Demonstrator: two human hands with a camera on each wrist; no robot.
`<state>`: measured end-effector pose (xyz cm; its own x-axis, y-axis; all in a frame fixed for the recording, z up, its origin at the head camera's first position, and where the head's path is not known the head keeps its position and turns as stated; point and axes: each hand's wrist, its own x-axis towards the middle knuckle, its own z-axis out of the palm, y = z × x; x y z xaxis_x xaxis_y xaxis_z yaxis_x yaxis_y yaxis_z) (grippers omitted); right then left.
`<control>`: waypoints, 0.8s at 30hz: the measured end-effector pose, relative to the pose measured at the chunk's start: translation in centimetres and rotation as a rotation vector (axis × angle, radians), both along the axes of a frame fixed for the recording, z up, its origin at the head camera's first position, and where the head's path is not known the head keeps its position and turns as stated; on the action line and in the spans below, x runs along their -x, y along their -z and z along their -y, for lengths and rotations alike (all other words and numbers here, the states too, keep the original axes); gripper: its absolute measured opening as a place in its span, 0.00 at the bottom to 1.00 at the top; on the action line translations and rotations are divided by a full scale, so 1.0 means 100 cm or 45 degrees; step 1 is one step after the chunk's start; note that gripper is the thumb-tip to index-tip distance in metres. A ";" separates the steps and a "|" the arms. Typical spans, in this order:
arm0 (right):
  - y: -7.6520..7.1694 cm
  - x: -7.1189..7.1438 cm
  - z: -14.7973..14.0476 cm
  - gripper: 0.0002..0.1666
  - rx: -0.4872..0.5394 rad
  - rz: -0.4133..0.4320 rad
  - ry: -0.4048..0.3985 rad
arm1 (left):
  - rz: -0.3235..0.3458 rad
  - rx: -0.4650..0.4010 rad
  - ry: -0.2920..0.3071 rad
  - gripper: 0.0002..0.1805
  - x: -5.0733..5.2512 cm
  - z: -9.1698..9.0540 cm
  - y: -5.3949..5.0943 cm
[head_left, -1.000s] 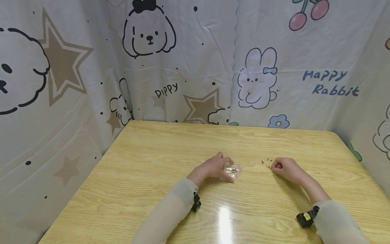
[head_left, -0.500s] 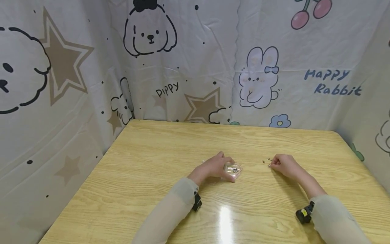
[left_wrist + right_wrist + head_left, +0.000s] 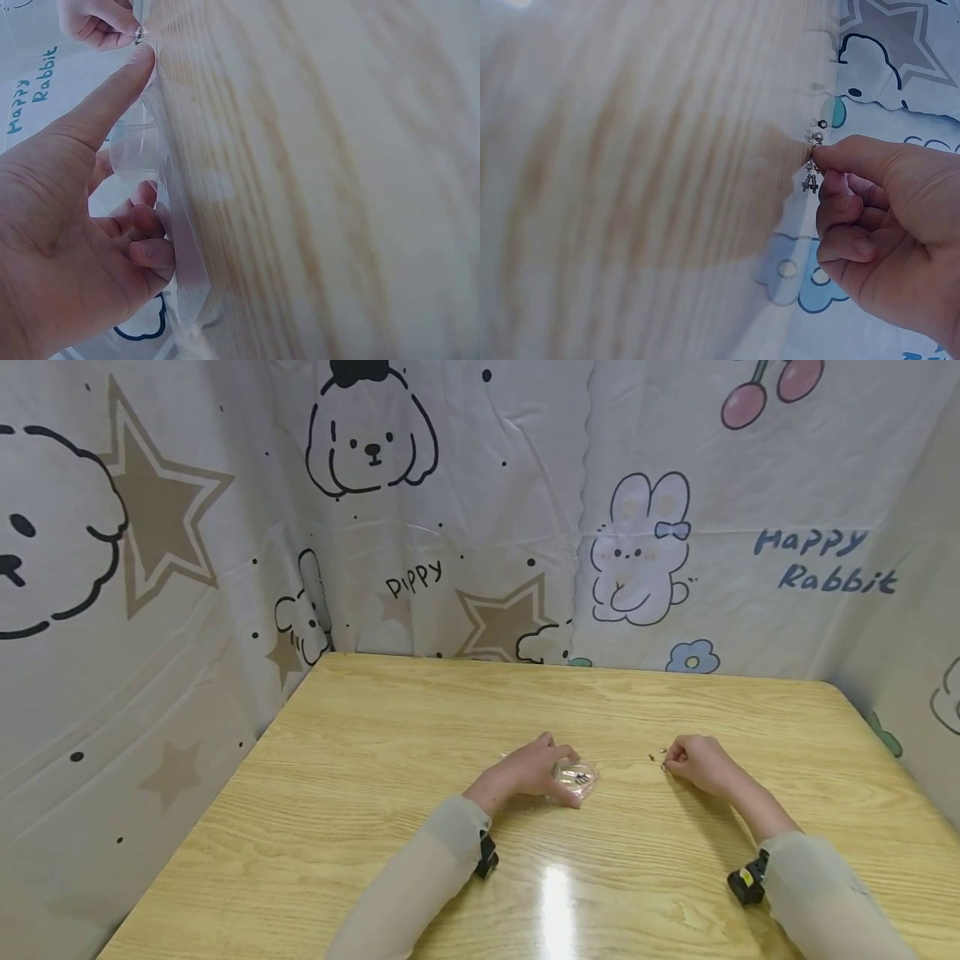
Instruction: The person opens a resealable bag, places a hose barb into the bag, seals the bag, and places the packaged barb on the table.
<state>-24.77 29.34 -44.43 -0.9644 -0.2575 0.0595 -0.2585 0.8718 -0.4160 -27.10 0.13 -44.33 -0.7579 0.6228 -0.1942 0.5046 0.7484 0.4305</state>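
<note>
In the head view, my left hand (image 3: 521, 770) curls round a small clear container (image 3: 567, 777) with tiny dark pieces visible in it. The left wrist view shows the clear container (image 3: 135, 148) between thumb and fingers, with thin clear plastic (image 3: 187, 277) under the hand (image 3: 60, 225). To the right, my right hand (image 3: 699, 763) has thumb and forefinger pinched at a tiny metal piece (image 3: 663, 767) at the tabletop. Other tiny pieces (image 3: 652, 757) lie beside its fingertips. From the right wrist, silvery pieces (image 3: 810, 182) show by the pinching hand (image 3: 900, 217).
A light wood-grain table (image 3: 360, 718) carries everything. Behind it and at both sides hangs a pale curtain (image 3: 480, 460) printed with cartoon animals, stars and lettering. Black wrist cameras sit at both sleeves, the left one (image 3: 487, 856) low over the table.
My right hand has shifted slightly away from me, and its fingertips now cover some of the tiny pieces. The left hand stays round the container. The head view has turned very slightly.
</note>
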 end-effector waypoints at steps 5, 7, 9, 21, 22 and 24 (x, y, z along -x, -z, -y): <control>-0.002 0.000 -0.001 0.05 0.004 0.046 -0.006 | 0.003 -0.008 -0.002 0.41 0.000 0.000 -0.001; -0.003 -0.001 -0.001 0.05 0.005 0.062 -0.010 | 0.004 -0.011 -0.005 0.41 0.000 0.000 -0.001; -0.003 -0.002 -0.001 0.05 0.005 0.067 -0.017 | 0.005 -0.011 -0.005 0.41 0.001 0.000 0.000; -0.003 -0.006 0.003 0.05 0.098 0.067 -0.029 | 0.018 -0.028 -0.021 0.41 0.000 0.000 0.001; -0.004 -0.007 0.006 0.05 0.113 0.073 -0.034 | 0.016 -0.028 -0.020 0.41 0.000 0.000 0.001; -0.004 -0.007 0.011 0.05 0.141 0.092 -0.046 | 0.014 -0.030 -0.019 0.41 0.000 0.000 0.000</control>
<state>-24.06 28.29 -44.00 -0.9574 -0.2880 0.0200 -0.2547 0.8103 -0.5278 -27.09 0.17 -44.34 -0.7652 0.6157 -0.1882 0.4883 0.7456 0.4536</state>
